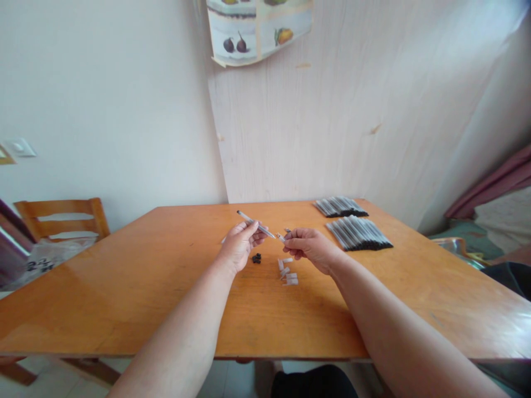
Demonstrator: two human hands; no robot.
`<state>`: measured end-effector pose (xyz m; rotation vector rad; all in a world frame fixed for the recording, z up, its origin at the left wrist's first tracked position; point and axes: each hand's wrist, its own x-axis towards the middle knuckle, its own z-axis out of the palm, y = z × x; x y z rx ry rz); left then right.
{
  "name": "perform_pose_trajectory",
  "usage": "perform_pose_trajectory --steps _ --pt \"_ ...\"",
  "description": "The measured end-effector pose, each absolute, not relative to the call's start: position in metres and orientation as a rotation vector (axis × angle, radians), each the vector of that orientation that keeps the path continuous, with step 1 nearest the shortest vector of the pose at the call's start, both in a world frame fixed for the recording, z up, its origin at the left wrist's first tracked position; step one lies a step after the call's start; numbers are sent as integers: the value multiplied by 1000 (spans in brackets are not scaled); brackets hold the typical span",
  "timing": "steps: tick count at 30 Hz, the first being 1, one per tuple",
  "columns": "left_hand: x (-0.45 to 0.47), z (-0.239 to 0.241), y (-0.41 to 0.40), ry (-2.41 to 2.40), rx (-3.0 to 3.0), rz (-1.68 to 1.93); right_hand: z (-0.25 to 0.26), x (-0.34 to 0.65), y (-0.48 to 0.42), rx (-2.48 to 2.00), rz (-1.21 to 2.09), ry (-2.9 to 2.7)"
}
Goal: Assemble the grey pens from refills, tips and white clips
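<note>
My left hand (243, 243) is closed around a thin clear pen barrel (254, 222) that slants up to the left above the wooden table (124, 287). My right hand (309, 246) pinches a small clear cap piece (281, 237) just off the barrel's lower tip. Below the hands lie several clear cap pieces (287, 272) and a few small black parts (256, 258) on the tabletop.
Two stacks of pens lie at the far right of the table, one at the back (340, 207) and one nearer (357, 232). A wooden chair (60, 216) with a plastic bag (50, 260) stands at the left. A fruit poster (257, 27) hangs on the wall.
</note>
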<state>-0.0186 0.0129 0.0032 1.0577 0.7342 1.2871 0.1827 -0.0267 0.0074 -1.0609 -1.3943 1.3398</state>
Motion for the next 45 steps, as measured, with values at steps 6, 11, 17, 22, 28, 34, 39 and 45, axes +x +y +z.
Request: perform_pose_trajectory --steps 6,11,17,22,28,34,39,45 --pt "-16 6 9 735 1061 1280 7 179 -29 -1057 1359 -1411" --pt "-15 4 8 732 1075 1263 6 178 -29 -1058 1365 -1417" --pt "-11 0 7 731 1127 1211 2 178 -26 -1031 1358 -1408" --pt "-8 1 3 729 1173 1203 1 176 -26 -1014 1328 -1421" --pt "-4 1 0 732 1159 1214 3 174 -28 -996 1282 -1428" --pt "3 3 -4 717 1117 1227 2 176 -27 -966 1264 -1412" --pt "6 3 -5 701 1107 1254 3 175 -28 -967 1246 -1388" --pt "10 0 -6 689 1096 1284 6 173 -31 -965 1234 -1351"
